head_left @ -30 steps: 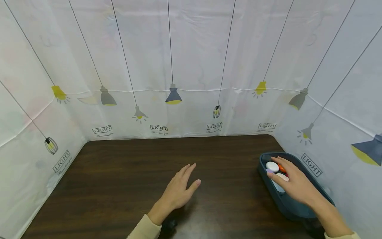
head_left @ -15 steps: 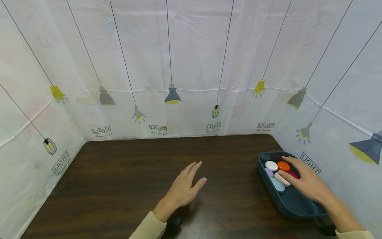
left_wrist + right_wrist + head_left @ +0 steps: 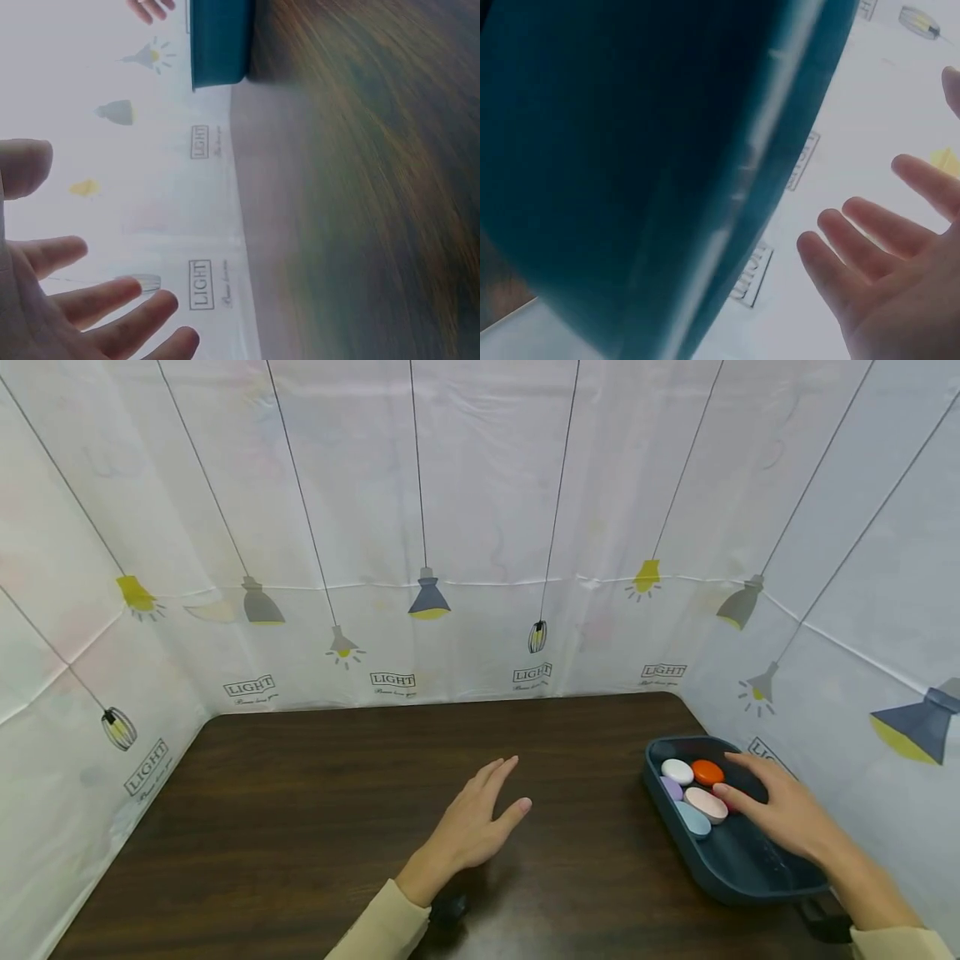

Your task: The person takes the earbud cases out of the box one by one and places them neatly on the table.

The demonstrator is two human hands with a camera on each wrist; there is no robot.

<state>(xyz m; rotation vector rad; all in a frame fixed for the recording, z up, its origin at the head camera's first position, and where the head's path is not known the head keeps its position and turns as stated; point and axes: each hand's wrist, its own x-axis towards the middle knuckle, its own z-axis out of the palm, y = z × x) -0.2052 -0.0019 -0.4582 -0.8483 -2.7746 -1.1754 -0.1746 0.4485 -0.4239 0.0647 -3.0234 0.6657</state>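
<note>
A dark teal-blue bin (image 3: 757, 868) stands at the right side of the table. Inside it lie several smooth, pebble-like pieces: a white one (image 3: 677, 771), an orange one (image 3: 707, 772), a pale pink one (image 3: 705, 804), a light blue one (image 3: 693, 819) and a purple one (image 3: 671, 788). A red piece (image 3: 732, 805) is partly hidden by my right hand (image 3: 795, 814). That hand hovers over the bin's right side, and in the right wrist view its spread fingers hold nothing. Over the table's middle, my left hand (image 3: 468, 827) is held up with extended fingers, holding nothing.
The dark brown wooden table (image 3: 300, 810) is bordered by a white curtain (image 3: 480, 485) printed with hanging lamps, at the back and both sides. Close to the bin's right side is the curtain's right part. A small black object (image 3: 450, 908) shows beneath my left wrist.
My right hand has drawn to the right over the bin, uncovering more of the coloured pieces. My left hand has drifted slightly right and forward. The head view has shifted a little.
</note>
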